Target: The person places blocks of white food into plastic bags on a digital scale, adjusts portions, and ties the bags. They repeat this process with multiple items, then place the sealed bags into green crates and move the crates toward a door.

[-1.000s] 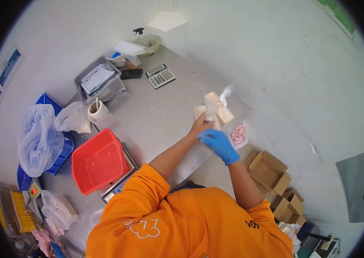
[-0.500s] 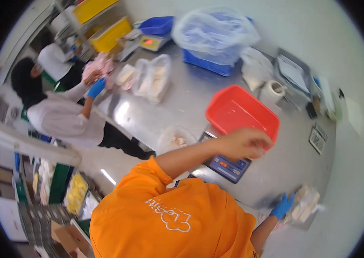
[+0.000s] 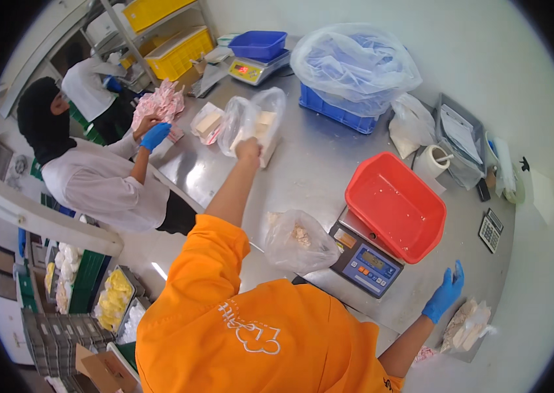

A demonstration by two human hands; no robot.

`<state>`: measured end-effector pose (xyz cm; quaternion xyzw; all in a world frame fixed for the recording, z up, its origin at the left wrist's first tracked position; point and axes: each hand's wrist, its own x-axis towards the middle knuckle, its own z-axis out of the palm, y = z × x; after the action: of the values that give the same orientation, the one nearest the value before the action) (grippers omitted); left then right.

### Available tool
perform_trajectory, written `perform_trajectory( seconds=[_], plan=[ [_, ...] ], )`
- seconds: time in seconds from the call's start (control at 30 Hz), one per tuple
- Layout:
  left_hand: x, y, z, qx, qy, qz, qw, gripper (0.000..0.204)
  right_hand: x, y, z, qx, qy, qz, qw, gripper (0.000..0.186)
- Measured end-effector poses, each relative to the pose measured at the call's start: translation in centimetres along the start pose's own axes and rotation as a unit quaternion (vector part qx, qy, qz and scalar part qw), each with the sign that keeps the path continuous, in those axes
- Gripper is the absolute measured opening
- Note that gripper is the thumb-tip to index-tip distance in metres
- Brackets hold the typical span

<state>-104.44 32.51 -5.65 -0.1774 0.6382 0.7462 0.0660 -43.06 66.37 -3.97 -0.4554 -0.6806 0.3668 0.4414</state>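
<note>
My bare left hand point(image 3: 248, 150) is stretched out to a plastic-lined tray point(image 3: 271, 141) of pale blocks point(image 3: 264, 122). Its fingers are curled at the near side of the lining, and what they grip is hidden. At the right, my blue-gloved right hand point(image 3: 445, 293) hovers with fingers spread and holds nothing. Nearest to it is a clear bag of pale pieces point(image 3: 468, 327) at the table's edge. Between my arms, a red basin point(image 3: 396, 206) holding only small crumbs rests on a digital scale point(image 3: 370, 265). A clear bag with crumbly pieces point(image 3: 300, 239) lies left of the scale.
A blue crate point(image 3: 337, 110) with plastic lining stands at the back, near a paper roll point(image 3: 433, 162) and a calculator point(image 3: 490, 230). Across the left end, a co-worker point(image 3: 93, 177) handles pink-and-white wrapping point(image 3: 159, 105). A yellow scale point(image 3: 248, 71) bears a blue tray point(image 3: 258, 44).
My left hand has swung from over the red basin to the lined tray at the far left. My right hand has lifted off the bag at the right edge. The view has shifted.
</note>
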Motion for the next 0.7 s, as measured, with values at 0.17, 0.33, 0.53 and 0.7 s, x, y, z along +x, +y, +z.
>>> perform_trajectory(
  seconds=[0.17,0.33,0.53,0.7],
  plan=[
    [-3.8,8.5,3.8,-0.04,-0.043,0.158,0.986,0.013,-1.7,-4.6,2.6,0.067,-0.098,0.053,0.992,0.045],
    [-11.6,14.4,6.8,-0.057,-0.167,0.192,0.965,0.014,-2.9,-9.3,7.6,0.139,-0.124,0.136,0.973,0.067],
    [-24.4,16.3,9.7,-0.189,-0.411,0.125,0.883,0.026,-3.0,-9.5,8.8,0.067,-0.135,0.133,0.98,0.076],
    [-29.6,12.2,13.2,-0.228,-0.544,-0.004,0.807,0.03,-3.0,-9.5,9.2,0.069,-0.128,0.13,0.981,0.074]
  ],
)
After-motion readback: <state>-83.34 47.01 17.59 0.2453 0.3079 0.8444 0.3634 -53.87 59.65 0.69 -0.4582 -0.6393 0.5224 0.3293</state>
